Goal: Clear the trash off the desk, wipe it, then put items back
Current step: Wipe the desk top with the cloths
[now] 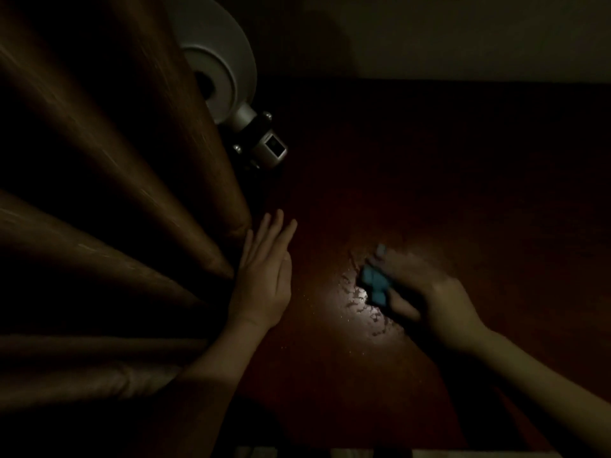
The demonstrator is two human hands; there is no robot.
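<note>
The room is very dim. The dark reddish-brown wooden desk [446,166] fills the right and middle of the scene, with a pale wall [463,34] behind its far edge. Heavy brown curtain folds [115,166] hang along the left side.

The left hand [264,269] lies flat at the desk's left edge, just beside the curtain. Its fingers are straight and close together, pointing away toward the far side, and it holds nothing.

The right hand [433,292] is on the near middle of the desk, blurred. Its fingers curl around a small crumpled blue-green wad [372,282], which looks like a cloth, though the blur leaves me unsure. The wad sits against the desk surface, right at a bright patch of glare with streaks and droplets of wetness [360,305] spread around it.

At the far left corner, partly behind the curtain, stands a white round-headed lamp [228,61] with a silver jointed neck [269,147].
</note>
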